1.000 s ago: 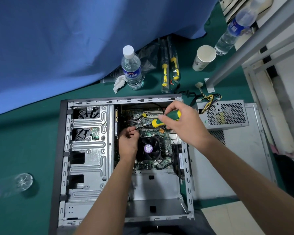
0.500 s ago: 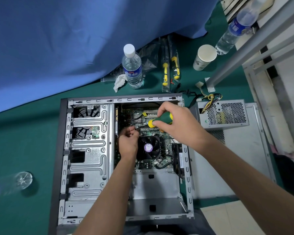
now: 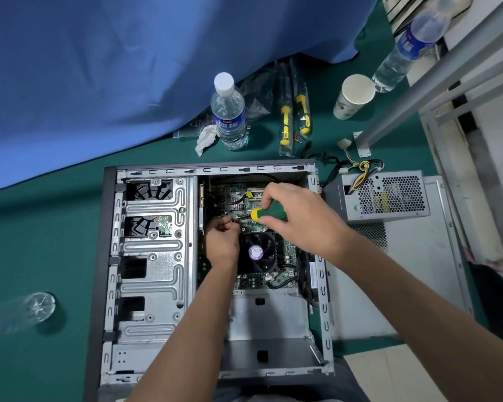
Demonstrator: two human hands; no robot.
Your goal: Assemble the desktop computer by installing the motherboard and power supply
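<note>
Steel case is laid open on green mat. Motherboard is seated inside. Screwdriver tip is pinched by left hand fingers; handle is gripped by curled right hand. Power supply is left outside, right of case.

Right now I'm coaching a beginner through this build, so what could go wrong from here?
1. The screwdriver shaft is steadied by the left hand right over the motherboard; a slip could gouge the board or jab a finger.
2. A dropped screw could vanish among the components.
3. The water bottle stands close behind the open case; a knock might tip it towards the electronics.
</note>
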